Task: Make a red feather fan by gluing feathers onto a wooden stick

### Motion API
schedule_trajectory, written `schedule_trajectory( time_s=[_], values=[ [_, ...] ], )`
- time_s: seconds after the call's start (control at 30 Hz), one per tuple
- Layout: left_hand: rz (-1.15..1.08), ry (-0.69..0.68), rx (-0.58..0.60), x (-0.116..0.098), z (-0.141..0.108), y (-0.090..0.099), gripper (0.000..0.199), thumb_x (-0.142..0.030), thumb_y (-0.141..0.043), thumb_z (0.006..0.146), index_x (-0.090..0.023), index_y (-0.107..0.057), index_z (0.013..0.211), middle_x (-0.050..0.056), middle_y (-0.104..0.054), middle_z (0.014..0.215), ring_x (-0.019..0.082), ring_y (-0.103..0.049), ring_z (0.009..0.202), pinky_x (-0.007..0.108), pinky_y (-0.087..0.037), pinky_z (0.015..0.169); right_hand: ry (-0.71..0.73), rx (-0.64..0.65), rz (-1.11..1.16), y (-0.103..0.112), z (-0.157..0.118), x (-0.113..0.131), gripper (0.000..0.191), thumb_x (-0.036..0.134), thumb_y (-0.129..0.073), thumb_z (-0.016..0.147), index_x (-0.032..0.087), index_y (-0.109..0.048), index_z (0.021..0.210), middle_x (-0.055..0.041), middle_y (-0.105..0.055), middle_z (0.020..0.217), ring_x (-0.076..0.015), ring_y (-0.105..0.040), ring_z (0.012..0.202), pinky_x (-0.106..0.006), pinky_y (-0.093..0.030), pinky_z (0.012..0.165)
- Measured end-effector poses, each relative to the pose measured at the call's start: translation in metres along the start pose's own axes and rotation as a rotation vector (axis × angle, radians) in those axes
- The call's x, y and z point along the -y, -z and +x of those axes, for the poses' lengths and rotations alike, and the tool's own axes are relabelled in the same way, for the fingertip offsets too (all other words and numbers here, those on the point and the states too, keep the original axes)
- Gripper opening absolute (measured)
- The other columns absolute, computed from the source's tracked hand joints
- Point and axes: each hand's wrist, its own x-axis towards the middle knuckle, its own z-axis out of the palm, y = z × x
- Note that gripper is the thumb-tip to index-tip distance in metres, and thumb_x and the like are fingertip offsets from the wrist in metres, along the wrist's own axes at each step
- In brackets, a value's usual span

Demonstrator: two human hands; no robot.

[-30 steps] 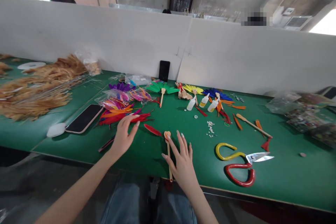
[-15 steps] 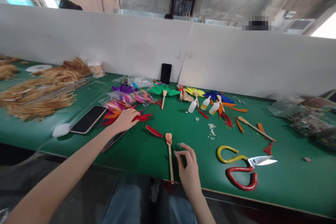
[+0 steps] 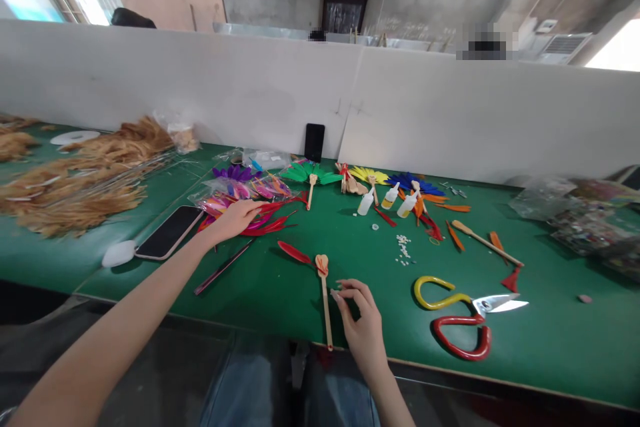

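My left hand (image 3: 244, 216) reaches into a pile of bright feathers (image 3: 230, 192), its fingers pressed together on red feathers (image 3: 273, 224). My right hand (image 3: 361, 317) hovers low over the table with thumb and forefinger pinched; whatever lies between their tips is too small to make out. Just left of it is a wooden stick (image 3: 327, 310) with a wider, rounded head bearing orange-red marks. A single red feather (image 3: 294, 252) lies with one end at that head. Below the left hand rests a thin dark rod (image 3: 223, 267).
Scissors (image 3: 479, 307) with yellow and red handles lie right. Glue bottles (image 3: 366, 202) stand behind small white beads (image 3: 403, 248). Feather fans, including a green one (image 3: 311, 172), line the back. Left are a phone (image 3: 169, 232) and tan fibre bundles (image 3: 75, 180). A white partition (image 3: 250, 93) rises behind.
My left hand has shifted slightly up among the feathers, and the red ones have spread out. The dark rod beneath is more exposed. My right hand has hardly moved.
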Motion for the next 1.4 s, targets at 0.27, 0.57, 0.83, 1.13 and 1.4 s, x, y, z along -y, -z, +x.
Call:
schedule_trajectory(
  time_s=[0.27,0.57,0.83,1.13,1.4],
  values=[
    [-0.241,0.181,0.099,-0.005,-0.002,0.015,0.051,-0.039,-0.038,0.087,-0.014,-0.044,0.13,0.008,-0.07,0.096,0.021,-0.065,0.083,0.029,-0.047,0.076,-0.011,-0.029,0.04,0.006,0.011,0.012,0.028,0.032,-0.042,0.09,0.018,-0.063,0.079,-0.0096,-0.063,0.093,-0.0201,-0.06,0.089,-0.034,-0.049,0.08],
    [-0.562,0.047,0.104,-0.043,-0.011,0.028,0.034,-0.042,-0.043,0.086,-0.015,-0.059,0.101,0.005,-0.071,0.082,0.015,-0.063,0.062,0.028,-0.049,0.064,-0.189,0.337,0.493,-0.044,0.128,0.049,0.052,0.046,-0.056,0.078,0.021,-0.049,0.123,-0.0077,-0.059,0.118,-0.0191,-0.061,0.099,-0.031,-0.051,0.077],
    [-0.634,0.078,0.033,-0.053,-0.018,0.024,0.037,-0.047,-0.041,0.087,-0.017,-0.054,0.07,-0.001,-0.066,0.057,0.014,-0.059,0.048,0.027,-0.047,0.058,-0.356,0.354,0.809,-0.101,0.169,0.076,0.039,0.053,-0.064,0.067,0.015,-0.065,0.077,0.0001,-0.067,0.064,-0.0138,-0.063,0.059,-0.025,-0.05,0.058],
    [-0.768,0.23,-0.174,-0.022,-0.037,0.016,0.049,-0.058,-0.05,0.076,-0.013,-0.065,0.086,0.006,-0.07,0.084,0.023,-0.064,0.082,0.033,-0.049,0.075,-0.246,0.443,0.594,-0.111,0.17,0.064,0.043,0.054,-0.049,0.081,0.015,-0.065,0.088,-0.001,-0.068,0.066,-0.014,-0.064,0.057,-0.024,-0.051,0.055],
    [-0.762,0.151,-0.096,-0.005,-0.073,0.04,0.038,-0.05,-0.052,0.08,-0.015,-0.067,0.082,0.006,-0.07,0.083,0.021,-0.065,0.078,0.033,-0.05,0.079,0.086,0.487,-0.329,-0.095,0.184,0.076,0.03,0.036,-0.043,0.091,0.018,-0.064,0.081,-0.0046,-0.067,0.076,-0.0188,-0.064,0.074,-0.027,-0.046,0.066]
  ],
)
